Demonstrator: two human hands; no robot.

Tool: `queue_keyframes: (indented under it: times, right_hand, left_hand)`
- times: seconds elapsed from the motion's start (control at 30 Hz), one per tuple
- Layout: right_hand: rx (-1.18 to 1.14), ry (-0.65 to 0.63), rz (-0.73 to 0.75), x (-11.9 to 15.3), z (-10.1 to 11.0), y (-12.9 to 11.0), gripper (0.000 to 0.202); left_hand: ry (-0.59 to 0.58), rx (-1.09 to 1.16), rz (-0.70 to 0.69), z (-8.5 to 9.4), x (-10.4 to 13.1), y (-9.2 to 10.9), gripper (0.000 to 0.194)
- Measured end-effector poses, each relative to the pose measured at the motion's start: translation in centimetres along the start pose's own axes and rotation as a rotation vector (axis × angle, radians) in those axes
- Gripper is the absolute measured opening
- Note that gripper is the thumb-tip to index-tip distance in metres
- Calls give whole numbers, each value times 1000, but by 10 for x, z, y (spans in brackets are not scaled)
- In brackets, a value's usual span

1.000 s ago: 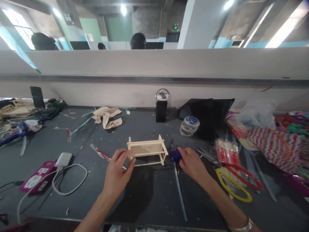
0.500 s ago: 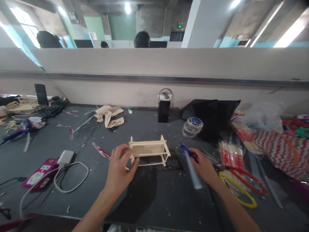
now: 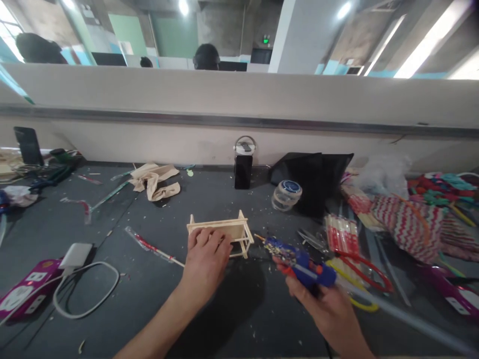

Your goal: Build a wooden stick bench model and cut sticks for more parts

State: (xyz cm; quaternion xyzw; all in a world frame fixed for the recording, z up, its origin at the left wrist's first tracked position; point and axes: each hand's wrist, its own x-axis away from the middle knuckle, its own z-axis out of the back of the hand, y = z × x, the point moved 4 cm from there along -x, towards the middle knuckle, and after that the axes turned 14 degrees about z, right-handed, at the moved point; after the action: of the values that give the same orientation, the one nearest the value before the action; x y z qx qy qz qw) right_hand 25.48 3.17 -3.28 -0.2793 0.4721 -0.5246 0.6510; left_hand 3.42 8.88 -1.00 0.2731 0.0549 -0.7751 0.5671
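A small wooden stick frame (image 3: 239, 234), shaped like a little bench or rack, stands on the dark tabletop. My left hand (image 3: 209, 254) lies over its left part, fingers curled down on it; the fingertips are partly hidden. On the right, my right hand (image 3: 325, 304) grips a blue hot glue gun (image 3: 295, 259) with a long translucent glue stick (image 3: 396, 309) out of its back. The gun's nozzle points left, close to the frame's right end. Whether nozzle and wood touch, I cannot tell.
Behind stand a phone (image 3: 243, 172) and a clear jar (image 3: 287, 195). To the right lie scissors (image 3: 366, 269) and packed sticks (image 3: 342, 232). Crumpled brown paper (image 3: 153, 179), a wrapped stick (image 3: 149, 244) and a purple power strip (image 3: 30, 286) with white cable lie left.
My left hand has closed down over the frame. My right hand has turned the glue gun so its nozzle faces the frame. The view has shifted slightly right.
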Motion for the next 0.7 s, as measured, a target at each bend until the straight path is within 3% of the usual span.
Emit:
queue_keyframes:
  times: [0.17, 0.4, 0.7]
  right_hand:
    - [193, -4, 195, 2, -6, -15, 35]
    - [361, -129, 261, 4, -12, -24, 40]
    - [478, -124, 253, 5, -15, -28, 41]
  left_hand:
    - [-64, -5, -9, -7, 1, -4, 25]
    - [-43, 25, -44, -7, 3, -4, 30]
    - [-16, 18, -67, -10, 4, -4, 25]
